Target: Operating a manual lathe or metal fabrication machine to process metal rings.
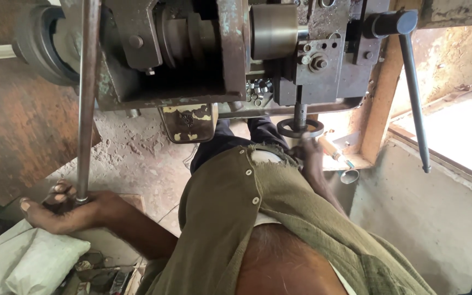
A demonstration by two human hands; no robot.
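My left hand (69,210) grips the lower end of a long upright steel rod (87,98) that runs up into the machine (192,54). My right hand (308,155) reaches under the machine and touches a small round handwheel (300,129) on a threaded spindle. Whether it grasps the wheel I cannot tell, as my olive shirt (269,218) hides part of the hand. Small shiny metal pieces (258,90) lie heaped inside the machine frame above the wheel.
A long dark lever (415,104) hangs down at the right. A rusty steel plate (17,120) stands at left. White sacks (28,257) lie at lower left. A concrete wall (427,213) and a bright opening are at right, with dirt floor below.
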